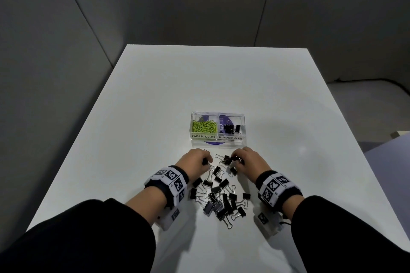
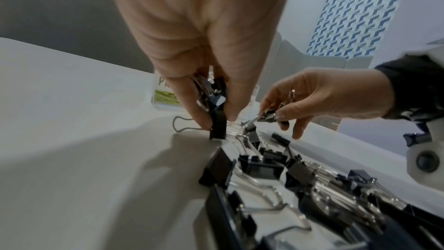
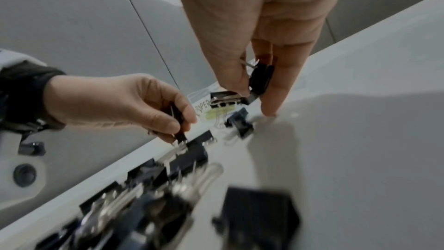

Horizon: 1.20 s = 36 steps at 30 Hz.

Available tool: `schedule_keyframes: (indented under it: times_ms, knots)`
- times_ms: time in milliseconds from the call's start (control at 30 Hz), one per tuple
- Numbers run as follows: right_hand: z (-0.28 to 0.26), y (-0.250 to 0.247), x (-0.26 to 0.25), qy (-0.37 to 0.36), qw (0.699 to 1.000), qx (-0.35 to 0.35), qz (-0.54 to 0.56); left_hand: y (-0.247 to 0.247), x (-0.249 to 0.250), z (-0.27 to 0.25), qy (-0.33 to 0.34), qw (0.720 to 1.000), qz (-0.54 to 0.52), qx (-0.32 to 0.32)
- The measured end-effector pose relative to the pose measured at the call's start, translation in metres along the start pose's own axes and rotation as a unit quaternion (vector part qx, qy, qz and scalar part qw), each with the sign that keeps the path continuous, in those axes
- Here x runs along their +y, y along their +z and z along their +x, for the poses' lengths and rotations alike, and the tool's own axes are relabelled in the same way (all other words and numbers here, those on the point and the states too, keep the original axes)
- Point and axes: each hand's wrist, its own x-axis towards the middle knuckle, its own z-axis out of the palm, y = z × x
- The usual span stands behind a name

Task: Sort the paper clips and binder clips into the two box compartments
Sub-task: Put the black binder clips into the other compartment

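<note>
A clear two-compartment box (image 1: pixel 218 137) stands mid-table, labelled for paper clips on the left and binder clips on the right. Green paper clips (image 1: pixel 203 127) fill the left compartment; a few black binder clips (image 1: pixel 231 128) lie in the right one. Several black binder clips (image 1: pixel 218 196) lie scattered on the table between my wrists. My left hand (image 1: pixel 195 162) pinches black binder clips (image 2: pixel 216 105) between thumb and fingers, at the table surface. My right hand (image 1: pixel 249 158) also grips black binder clips (image 3: pixel 260 78), just in front of the box.
The white table (image 1: pixel 155 99) stretches well beyond the box, with grey partition walls behind it. Marker bands wrap both wrists. The binder clip pile lies close to the table's near edge between my forearms.
</note>
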Motion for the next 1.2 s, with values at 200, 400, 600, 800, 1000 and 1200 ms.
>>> schedule_keyframes:
  times_ms: [200, 400, 600, 800, 1000, 1200]
  knots:
    - [0.009, -0.048, -0.005, -0.034, 0.995, 0.089, 0.021, -0.017, 0.008, 0.001, 0.047, 0.998, -0.025, 0.020]
    - [0.057, -0.077, -0.011, 0.000, 0.994, 0.113, 0.006, -0.052, 0.029, 0.017, 0.092, 0.993, -0.041, 0.061]
    - [0.052, -0.063, -0.006, 0.007, 0.991, 0.124, 0.053, -0.070, 0.046, 0.050, 0.096, 0.992, -0.022, 0.080]
    - [0.013, -0.027, 0.012, 0.009, 1.000, 0.016, 0.006, -0.063, 0.065, 0.082, 0.107, 0.992, 0.061, 0.032]
    - [-0.002, -0.004, 0.018, -0.033, 0.993, -0.060, -0.095, -0.057, 0.069, 0.083, 0.114, 0.983, 0.141, 0.035]
    - [-0.004, 0.004, 0.010, -0.077, 0.985, -0.058, -0.144, -0.039, 0.057, 0.050, 0.217, 0.959, 0.180, 0.010]
